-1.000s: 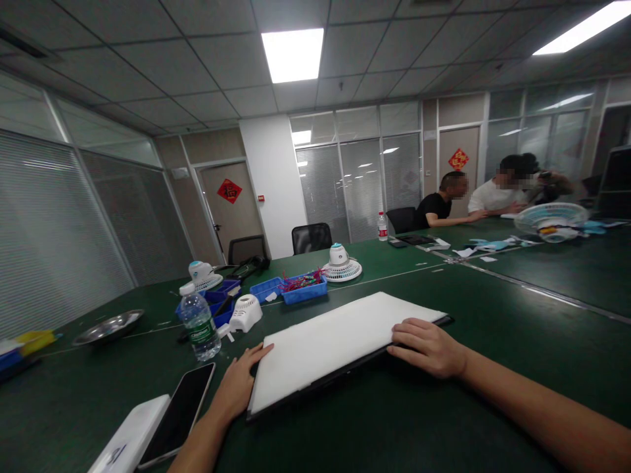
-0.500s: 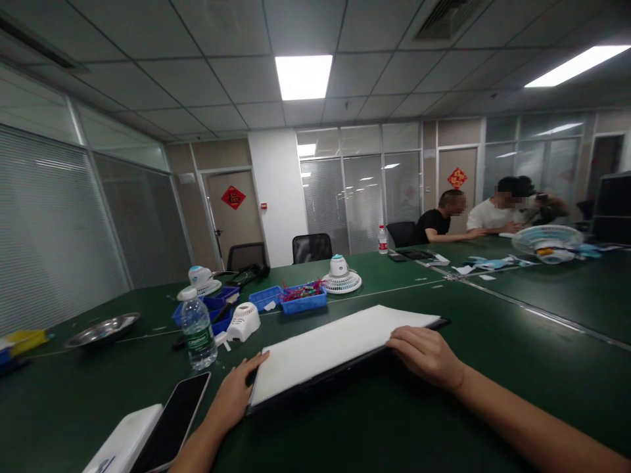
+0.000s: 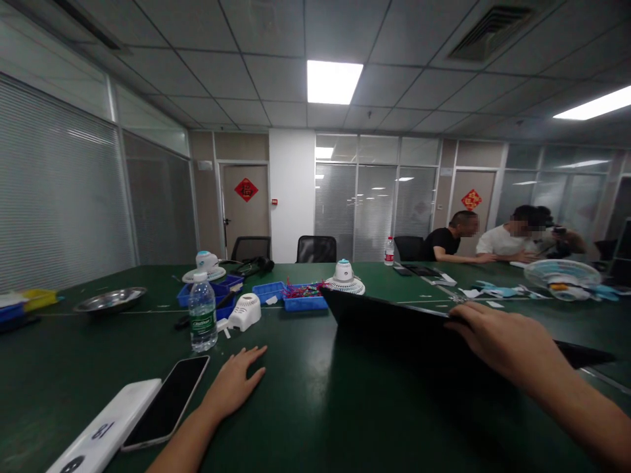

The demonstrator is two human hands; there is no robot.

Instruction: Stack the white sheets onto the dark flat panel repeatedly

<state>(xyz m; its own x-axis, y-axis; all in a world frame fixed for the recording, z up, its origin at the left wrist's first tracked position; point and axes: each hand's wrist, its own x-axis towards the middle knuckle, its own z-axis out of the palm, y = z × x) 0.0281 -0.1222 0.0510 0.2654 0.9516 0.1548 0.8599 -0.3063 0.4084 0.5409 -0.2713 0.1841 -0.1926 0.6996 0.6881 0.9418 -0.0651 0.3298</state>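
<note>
My right hand (image 3: pixel 507 335) is closed on the upper edge of a flat black folder (image 3: pixel 394 325). The folder stands tilted up off the table, its dark side towards me, and the white sheet on its other face is hidden. My left hand (image 3: pixel 234 381) lies on the green table with fingers spread, holding nothing. Close to that hand are a black-screened phone (image 3: pixel 170 401) and a clear water bottle with a green label (image 3: pixel 202 315). A white plastic housing (image 3: pixel 245 312) lies just beyond.
Blue trays (image 3: pixel 305 303), one holding coloured wires, stand mid-table beside a white fan part (image 3: pixel 344 277). A white box-like item (image 3: pixel 106 430) lies left of the phone. A metal dish (image 3: pixel 111 301) sits farther left. People (image 3: pixel 453 240) sit at the far right.
My left hand has let go of the folder and now rests on the table. My right hand has swung the folder up and to the right, turning its white face away.
</note>
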